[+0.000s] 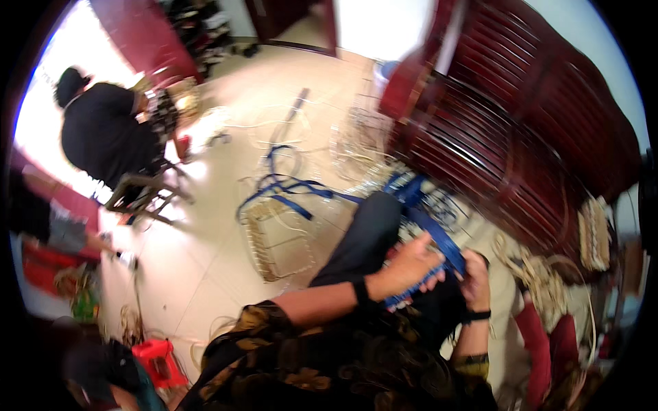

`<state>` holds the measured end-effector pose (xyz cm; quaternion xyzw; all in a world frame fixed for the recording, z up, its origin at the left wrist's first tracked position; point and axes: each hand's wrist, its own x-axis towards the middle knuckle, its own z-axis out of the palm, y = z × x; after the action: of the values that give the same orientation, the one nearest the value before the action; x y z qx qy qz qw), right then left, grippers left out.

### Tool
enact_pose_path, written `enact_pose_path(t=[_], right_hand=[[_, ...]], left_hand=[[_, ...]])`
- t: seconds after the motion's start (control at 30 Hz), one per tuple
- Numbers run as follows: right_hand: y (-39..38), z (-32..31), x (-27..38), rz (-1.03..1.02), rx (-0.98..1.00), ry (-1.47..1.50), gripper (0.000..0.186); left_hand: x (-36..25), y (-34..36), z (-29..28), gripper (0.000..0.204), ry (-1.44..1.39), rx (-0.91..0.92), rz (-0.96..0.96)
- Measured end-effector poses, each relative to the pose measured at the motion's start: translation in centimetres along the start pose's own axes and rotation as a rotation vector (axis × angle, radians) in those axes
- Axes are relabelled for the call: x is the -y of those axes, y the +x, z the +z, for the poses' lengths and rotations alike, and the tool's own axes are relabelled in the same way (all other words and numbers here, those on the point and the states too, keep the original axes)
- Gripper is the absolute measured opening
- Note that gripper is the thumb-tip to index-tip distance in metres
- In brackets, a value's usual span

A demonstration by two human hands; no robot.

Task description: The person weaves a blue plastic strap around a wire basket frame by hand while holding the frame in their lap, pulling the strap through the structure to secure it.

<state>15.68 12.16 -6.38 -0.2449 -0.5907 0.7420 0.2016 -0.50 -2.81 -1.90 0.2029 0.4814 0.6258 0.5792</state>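
My left hand (pixel 409 264) is closed on a blue woven strip (pixel 444 241) over my lap, with its fingers curled at the band. My right hand (pixel 473 281) grips the same blue band at its right end, thumb up. More blue woven work shows under my left hand, partly hidden. My dark-trousered leg (pixel 360 236) lies just left of it. A bundle of blue strips (pixel 404 188) is beyond my knee, and loose blue straps (pixel 288 188) trail over the floor.
A wire frame with pale weaving (pixel 264 270) lies on the tiles, near pale strands (pixel 541 274). A red wooden bench (pixel 493 157) stands right. A person in black (pixel 110 137) sits on a stool at upper left; other people's limbs show at both lower sides, beside a red container (pixel 154 359).
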Motion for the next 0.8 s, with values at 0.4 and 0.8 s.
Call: enact_pose_path(t=[0.4,0.8], right_hand=[[-1.9,-2.8,-0.2,0.069,0.098,0.261,0.035],[-6.3,-4.9,-1.0,-0.160,0.004,-0.290,0.015]], left_hand=[[0.2,1.6,1.3,0.017,0.021,-0.018,-0.034],[0.2,2.2,1.1,0.014,0.053,-0.077,-0.019]])
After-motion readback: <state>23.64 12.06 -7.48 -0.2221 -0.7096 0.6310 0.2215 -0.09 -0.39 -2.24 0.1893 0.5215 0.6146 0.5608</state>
